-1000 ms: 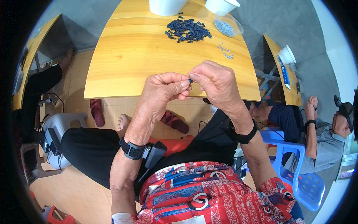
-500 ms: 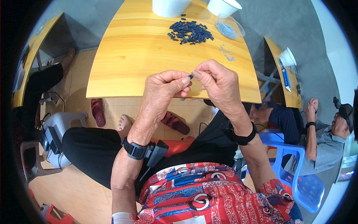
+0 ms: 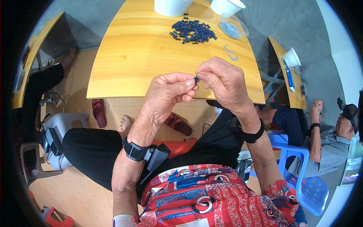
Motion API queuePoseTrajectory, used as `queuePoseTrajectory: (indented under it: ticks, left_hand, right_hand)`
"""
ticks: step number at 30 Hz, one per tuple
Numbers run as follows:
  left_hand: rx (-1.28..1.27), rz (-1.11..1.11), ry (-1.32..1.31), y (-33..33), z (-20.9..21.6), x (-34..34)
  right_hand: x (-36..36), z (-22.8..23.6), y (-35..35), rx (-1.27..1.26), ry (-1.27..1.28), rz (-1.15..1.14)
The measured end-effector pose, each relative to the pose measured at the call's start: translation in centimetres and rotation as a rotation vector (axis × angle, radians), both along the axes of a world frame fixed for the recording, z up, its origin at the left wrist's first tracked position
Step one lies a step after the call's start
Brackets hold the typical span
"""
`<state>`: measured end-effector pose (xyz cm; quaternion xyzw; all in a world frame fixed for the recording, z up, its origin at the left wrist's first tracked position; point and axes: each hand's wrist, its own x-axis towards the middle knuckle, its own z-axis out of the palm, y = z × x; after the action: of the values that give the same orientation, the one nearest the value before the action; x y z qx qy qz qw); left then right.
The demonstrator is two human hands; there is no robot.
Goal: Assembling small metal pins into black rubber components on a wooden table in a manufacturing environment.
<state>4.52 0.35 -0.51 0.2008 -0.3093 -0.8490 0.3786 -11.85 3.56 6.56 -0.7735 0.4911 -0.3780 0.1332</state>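
Note:
My left hand [image 3: 171, 90] pinches a small dark blue plastic piece [image 3: 196, 80] between thumb and forefinger, just above the near edge of the table. Close against it on the right, my right hand [image 3: 224, 84] is closed, with its thumb and forefinger pressed together at the top of the piece. Whatever those fingertips hold is too small to make out. Farther back lies a pile of similar dark pieces [image 3: 193, 31]. Several small silvery screws [image 3: 231, 53] are scattered on the wood right of the pile.
At the table's [image 3: 124, 64] back stand a white tub [image 3: 172, 6] and a white bowl [image 3: 228, 6]. A clear dish of small silvery parts [image 3: 230, 30] sits by the right edge. Another person [image 3: 329, 132] sits at the right near a blue plastic chair [image 3: 302, 178].
My right hand has risen slightly and turned at the wrist, its forearm shifting right. More of the dark piece shows in my left fingers. The pile and screws have not moved.

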Motion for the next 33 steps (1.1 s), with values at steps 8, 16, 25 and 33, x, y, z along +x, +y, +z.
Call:
queuePoseTrajectory:
  ticks: [8, 16, 25, 33]
  left_hand:
    - [0.002, 0.007, 0.027, 0.2, 0.3, 0.3]
    - [-0.073, 0.142, -0.067, 0.4, 1.0, 0.2]
    - [-0.072, 0.173, -0.089, 0.5, 1.1, 0.2]
    - [-0.065, 0.219, -0.105, 0.7, 1.0, 0.0]
  right_hand:
    - [0.1, 0.0, -0.2, 0.024, -0.014, 0.039]
    - [0.8, -0.9, 0.0, -0.014, -0.096, -0.042]
    - [1.0, -1.4, 0.2, 0.005, -0.087, -0.094]
    - [1.3, -1.7, 0.3, -0.252, 0.109, -0.055]
